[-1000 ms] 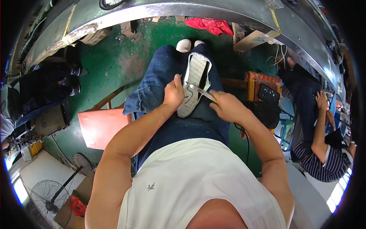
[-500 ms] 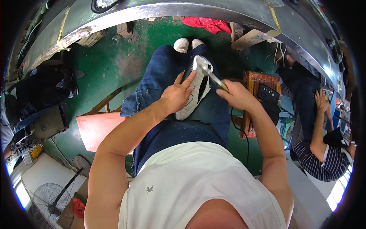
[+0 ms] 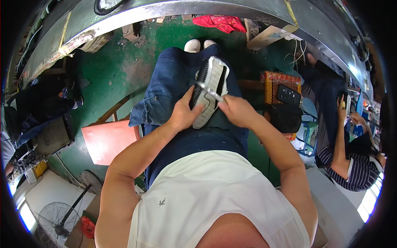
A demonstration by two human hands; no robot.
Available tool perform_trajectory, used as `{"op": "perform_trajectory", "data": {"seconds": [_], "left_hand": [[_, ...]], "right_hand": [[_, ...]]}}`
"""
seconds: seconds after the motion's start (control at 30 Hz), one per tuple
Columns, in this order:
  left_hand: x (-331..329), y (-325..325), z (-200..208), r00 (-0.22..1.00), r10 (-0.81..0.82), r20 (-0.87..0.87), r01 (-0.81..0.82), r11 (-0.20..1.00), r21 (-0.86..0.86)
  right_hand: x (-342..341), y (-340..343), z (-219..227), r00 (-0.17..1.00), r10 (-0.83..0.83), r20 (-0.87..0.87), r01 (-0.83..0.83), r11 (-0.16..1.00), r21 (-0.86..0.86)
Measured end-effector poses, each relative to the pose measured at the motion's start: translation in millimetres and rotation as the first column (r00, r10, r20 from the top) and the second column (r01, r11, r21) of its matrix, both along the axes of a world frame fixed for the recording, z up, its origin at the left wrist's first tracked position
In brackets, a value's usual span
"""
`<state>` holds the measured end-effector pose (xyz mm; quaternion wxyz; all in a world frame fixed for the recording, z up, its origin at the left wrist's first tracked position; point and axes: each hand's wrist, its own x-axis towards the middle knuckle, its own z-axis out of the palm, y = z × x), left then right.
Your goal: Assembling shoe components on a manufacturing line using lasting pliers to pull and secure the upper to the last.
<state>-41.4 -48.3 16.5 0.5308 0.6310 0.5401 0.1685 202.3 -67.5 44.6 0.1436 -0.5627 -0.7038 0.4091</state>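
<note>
A shoe upper [image 3: 208, 108], its pale underside turned up and its dark side to the left, lies lengthwise on my lap over the blue jeans. My left hand [image 3: 185, 110] grips its near left side, thumb and fingers against the edge. My right hand [image 3: 237, 109] is closed around a slim silver hand tool [image 3: 211, 93], which slants across the upper. The tool's head meets the left edge of the upper, just beyond my left fingertips. Its exact kind is hard to make out. A black opening shows along the upper's right side.
A metal workbench [image 3: 165, 12] curves across the far side. To the right, a phone [image 3: 288, 94] and a black bag [image 3: 284, 118] rest on a woven seat [image 3: 271, 89]. A pink board [image 3: 111, 142] stands left. Another person [image 3: 351, 169] works at far right; a fan [image 3: 58, 223] is lower left.
The tool has swung from the upper's far end to its left edge, with my right hand moving left and nearer. My left hand has slid nearer along the upper, which sits more upright.
</note>
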Motion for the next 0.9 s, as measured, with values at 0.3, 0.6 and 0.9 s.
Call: {"op": "perform_trajectory", "data": {"seconds": [0.3,0.6,0.9], "left_hand": [[-30.7,51.4,109.7,0.905,-0.239,-0.351,0.348,0.892,0.288],[54.1,136.2,106.3,0.999,0.004,0.046,-0.002,0.999,-0.052],[13.0,75.8,38.0,0.984,-0.174,-0.026,0.172,0.984,-0.054]], "right_hand": [[34.7,-47.9,-28.5,0.738,-0.511,-0.441,0.355,0.849,-0.391],[43.2,-46.4,-16.0,0.671,-0.553,-0.495,0.319,0.817,-0.48],[37.1,-26.7,33.1,0.944,-0.247,-0.217,0.139,0.897,-0.419]]}}
